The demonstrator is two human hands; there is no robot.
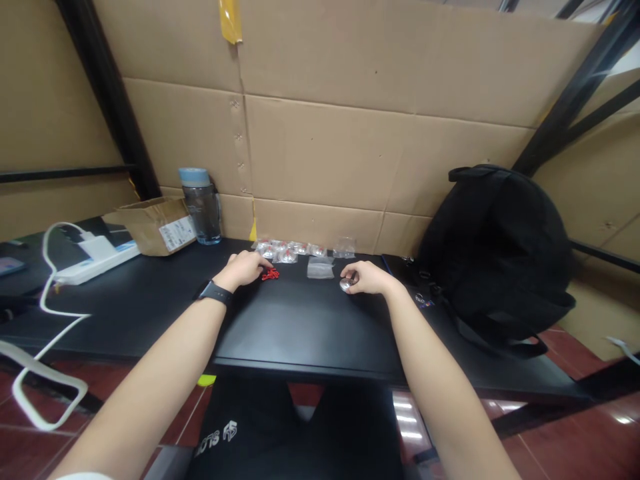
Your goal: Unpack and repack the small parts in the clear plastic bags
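Note:
My left hand (246,268), with a black watch on its wrist, rests on the black table (300,327) with its fingers curled at a small pile of red pieces (271,274). My right hand (364,277) is closed round a small shiny silver piece (346,285) on the table. Between the hands, a little farther back, lies an empty clear plastic bag (321,267). Behind it is a row of several small clear bags with red and silver parts (289,250). Another clear bag (345,247) lies at the row's right end.
A black backpack (500,253) leans at the right. A water bottle (201,204), an open cardboard box (157,225) and a white power strip with cable (93,260) stand at the back left. Cardboard sheets (350,133) wall the back. Keys (424,301) lie by the backpack.

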